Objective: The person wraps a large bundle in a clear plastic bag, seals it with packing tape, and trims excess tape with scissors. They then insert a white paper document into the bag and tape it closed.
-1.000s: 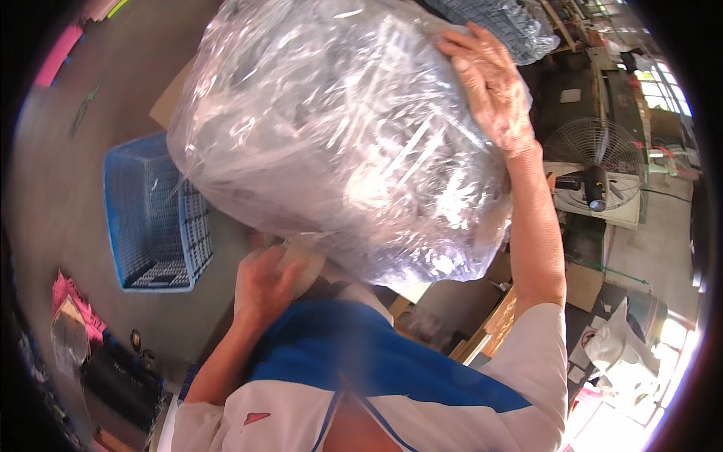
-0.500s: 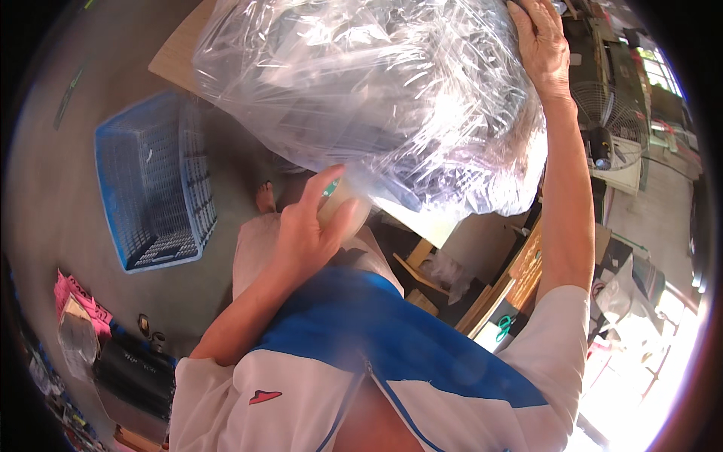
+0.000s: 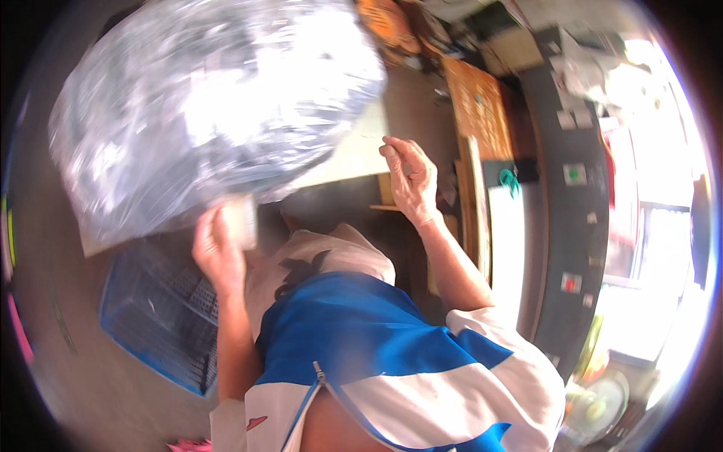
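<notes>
A big bulging bag of clear plastic lies on a pale board in front of me, its contents blurred by glare. Close to the bag's near edge, my left hand is closed round a wide beige tape roll, smeared by motion. My right hand is off to the right of the bag, apart from it. Thumb and fingertips there are pinched together, and whatever may be between them is too small to make out.
A blue plastic crate stands on the floor to my left. On the right are a wooden bench, green-handled scissors and a long dark grey panel. A fan shows at the lower right.
The view has swung right, so the bag appears farther left. My right hand has left the bag's far right side and come nearer, fingers pinched. My left hand still grips the tape roll.
</notes>
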Available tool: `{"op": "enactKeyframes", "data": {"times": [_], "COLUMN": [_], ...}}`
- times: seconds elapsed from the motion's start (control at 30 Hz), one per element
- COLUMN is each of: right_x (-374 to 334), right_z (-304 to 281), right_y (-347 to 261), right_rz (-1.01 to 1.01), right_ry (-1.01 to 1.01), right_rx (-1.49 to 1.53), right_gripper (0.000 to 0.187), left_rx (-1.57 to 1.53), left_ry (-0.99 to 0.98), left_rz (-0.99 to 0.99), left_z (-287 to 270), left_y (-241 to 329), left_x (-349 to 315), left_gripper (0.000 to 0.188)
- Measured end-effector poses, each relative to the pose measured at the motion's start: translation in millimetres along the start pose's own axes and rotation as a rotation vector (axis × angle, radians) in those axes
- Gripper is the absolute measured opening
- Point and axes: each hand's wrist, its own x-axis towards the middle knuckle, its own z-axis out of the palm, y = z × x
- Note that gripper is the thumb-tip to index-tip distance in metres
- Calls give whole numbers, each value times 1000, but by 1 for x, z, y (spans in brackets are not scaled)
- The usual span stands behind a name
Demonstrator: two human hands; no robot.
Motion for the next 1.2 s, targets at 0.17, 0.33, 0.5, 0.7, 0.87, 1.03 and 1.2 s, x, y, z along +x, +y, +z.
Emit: {"op": "enactKeyframes", "data": {"times": [0.17, 0.33, 0.5, 0.7, 0.87, 1.03, 1.2], "right_x": [-34, -70, -64, -40, -24, -3, -1], "right_z": [-97, -225, -289, -335, -350, -255, -99], "right_y": [101, 223, 339, 413, 396, 235, 36], "right_rz": [-42, 332, 639, 904, 1117, 531, 238], "right_ry": [368, 547, 171, 27, 204, 108, -647], "right_rx": [-417, -751, -945, -1108, -492, 614, 765], "right_gripper": [14, 22, 48, 63, 54, 35, 80], "left_rx": [57, -50, -129, -174, -150, -74, -202], "left_ry": [-11, -21, 34, -56, -14, 35, 27], "left_rz": [3, -80, -277, -227, -148, -57, -54], "left_z": [-1, -2, -2, -5, 0, 4, 8], "left_y": [-17, -8, 4, 11, 12, 8, 10], "left_x": [9, 11, 11, 1, -4, -8, -10], "left_gripper": [25, 25, 27, 22, 20, 17, 16]}}
